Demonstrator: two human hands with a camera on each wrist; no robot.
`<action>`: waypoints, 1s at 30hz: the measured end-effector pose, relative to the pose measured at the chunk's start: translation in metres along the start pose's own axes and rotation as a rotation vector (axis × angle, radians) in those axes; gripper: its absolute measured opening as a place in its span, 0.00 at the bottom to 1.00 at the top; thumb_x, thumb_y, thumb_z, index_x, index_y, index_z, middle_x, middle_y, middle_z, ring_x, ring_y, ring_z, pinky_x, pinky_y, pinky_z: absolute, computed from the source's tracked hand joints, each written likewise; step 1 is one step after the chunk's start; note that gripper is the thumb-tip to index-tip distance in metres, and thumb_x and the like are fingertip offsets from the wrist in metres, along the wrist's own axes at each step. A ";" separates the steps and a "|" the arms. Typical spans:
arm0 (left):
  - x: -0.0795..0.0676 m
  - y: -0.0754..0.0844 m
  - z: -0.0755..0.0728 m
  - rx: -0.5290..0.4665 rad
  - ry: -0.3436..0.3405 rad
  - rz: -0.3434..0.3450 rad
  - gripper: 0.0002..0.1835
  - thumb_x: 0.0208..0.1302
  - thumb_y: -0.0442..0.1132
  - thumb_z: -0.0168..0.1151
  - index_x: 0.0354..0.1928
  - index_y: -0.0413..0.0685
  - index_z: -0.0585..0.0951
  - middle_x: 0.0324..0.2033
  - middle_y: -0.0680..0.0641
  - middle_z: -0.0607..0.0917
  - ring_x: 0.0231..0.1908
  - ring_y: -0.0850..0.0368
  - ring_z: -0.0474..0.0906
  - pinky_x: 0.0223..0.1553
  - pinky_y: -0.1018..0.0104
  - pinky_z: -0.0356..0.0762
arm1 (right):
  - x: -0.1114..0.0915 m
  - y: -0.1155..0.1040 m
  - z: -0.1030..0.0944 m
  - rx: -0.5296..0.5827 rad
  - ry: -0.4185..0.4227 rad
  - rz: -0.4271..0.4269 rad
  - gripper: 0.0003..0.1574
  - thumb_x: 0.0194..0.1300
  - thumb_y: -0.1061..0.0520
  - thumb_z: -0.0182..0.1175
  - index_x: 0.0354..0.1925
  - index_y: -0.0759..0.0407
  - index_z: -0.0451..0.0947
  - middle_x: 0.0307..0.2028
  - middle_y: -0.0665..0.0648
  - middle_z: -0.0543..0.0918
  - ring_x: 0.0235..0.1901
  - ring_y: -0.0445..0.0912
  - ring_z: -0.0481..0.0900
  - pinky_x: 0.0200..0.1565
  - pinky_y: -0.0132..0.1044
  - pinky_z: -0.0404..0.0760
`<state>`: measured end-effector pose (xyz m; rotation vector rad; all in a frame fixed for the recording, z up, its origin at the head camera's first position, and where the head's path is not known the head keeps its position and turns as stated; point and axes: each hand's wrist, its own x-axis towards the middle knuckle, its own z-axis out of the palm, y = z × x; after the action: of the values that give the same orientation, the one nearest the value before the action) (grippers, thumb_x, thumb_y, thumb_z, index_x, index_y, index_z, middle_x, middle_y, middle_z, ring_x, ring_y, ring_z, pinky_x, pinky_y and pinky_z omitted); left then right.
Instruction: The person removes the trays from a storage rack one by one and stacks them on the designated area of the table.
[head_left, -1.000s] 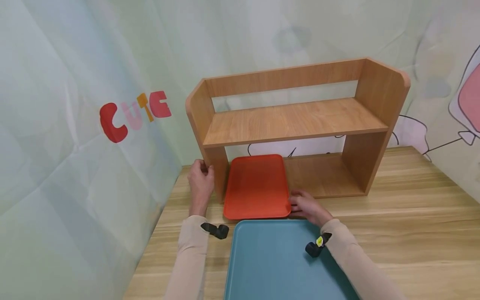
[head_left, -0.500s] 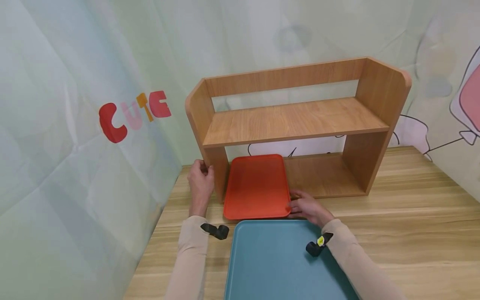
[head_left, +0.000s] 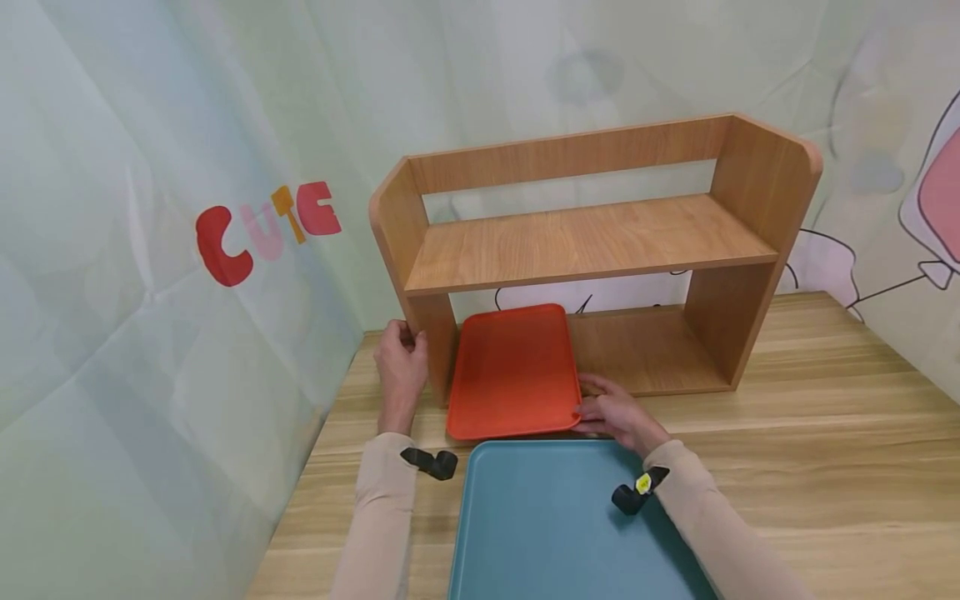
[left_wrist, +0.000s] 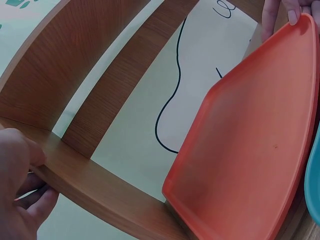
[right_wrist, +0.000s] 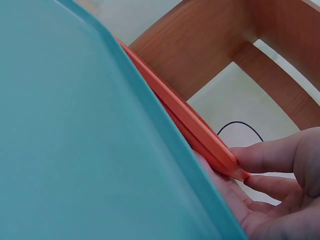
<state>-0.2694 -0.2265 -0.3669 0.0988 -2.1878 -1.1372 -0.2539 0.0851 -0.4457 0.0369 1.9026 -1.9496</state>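
Note:
An orange-red tray (head_left: pixel 516 371) lies partly in the lower left compartment of a wooden shelf (head_left: pixel 592 242), its near end sticking out past the front. My right hand (head_left: pixel 618 417) pinches the tray's near right corner, thumb on the rim and other fingers beneath, as the right wrist view shows. Fingers under the tray (right_wrist: pixel 175 110) are partly hidden by the blue tray's edge. At the shelf's left side panel (head_left: pixel 433 350), my left hand (head_left: pixel 401 362) grips the front edge between thumb and fingers. The left wrist view shows the orange tray (left_wrist: pixel 245 135) apart from that hand.
A larger blue tray (head_left: pixel 570 525) rests on the wood-grain table (head_left: pixel 840 467) just in front of the orange one, under my right forearm. Printed fabric (head_left: pixel 225 400) hangs close by on the left and behind the shelf.
The orange tray's far and right edges have risen slightly, tilting it a little, and my right fingers have shifted slightly with it. My left hand stays on the shelf panel.

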 end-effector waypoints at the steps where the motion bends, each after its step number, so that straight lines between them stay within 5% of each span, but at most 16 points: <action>1: 0.000 0.000 0.000 0.001 0.000 0.001 0.08 0.62 0.33 0.58 0.40 0.34 0.75 0.37 0.36 0.82 0.37 0.44 0.79 0.40 0.56 0.80 | -0.001 -0.001 0.000 0.001 0.004 0.000 0.41 0.65 0.67 0.53 0.73 0.57 0.51 0.54 0.69 0.73 0.38 0.48 0.83 0.46 0.45 0.84; 16: 0.000 0.000 0.000 0.008 -0.003 -0.001 0.08 0.63 0.33 0.58 0.40 0.35 0.75 0.37 0.36 0.82 0.36 0.45 0.78 0.39 0.57 0.79 | -0.007 -0.009 0.003 0.034 0.048 -0.022 0.40 0.64 0.68 0.51 0.72 0.56 0.54 0.51 0.67 0.74 0.35 0.48 0.84 0.45 0.45 0.84; 22: 0.000 0.001 0.000 0.002 0.002 0.005 0.08 0.62 0.33 0.58 0.39 0.34 0.75 0.37 0.36 0.82 0.36 0.45 0.78 0.39 0.58 0.78 | -0.015 -0.012 0.000 0.053 0.014 -0.046 0.39 0.64 0.68 0.51 0.72 0.59 0.54 0.43 0.63 0.76 0.32 0.47 0.84 0.45 0.46 0.83; 30: -0.001 0.000 0.000 -0.005 -0.008 -0.013 0.08 0.63 0.33 0.58 0.40 0.34 0.75 0.38 0.36 0.82 0.38 0.45 0.78 0.41 0.57 0.79 | -0.025 -0.013 -0.003 0.065 -0.008 -0.048 0.39 0.64 0.67 0.50 0.72 0.59 0.54 0.47 0.64 0.76 0.34 0.48 0.84 0.45 0.45 0.83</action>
<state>-0.2688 -0.2265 -0.3673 0.1072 -2.1939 -1.1521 -0.2361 0.0950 -0.4263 0.0022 1.8503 -2.0400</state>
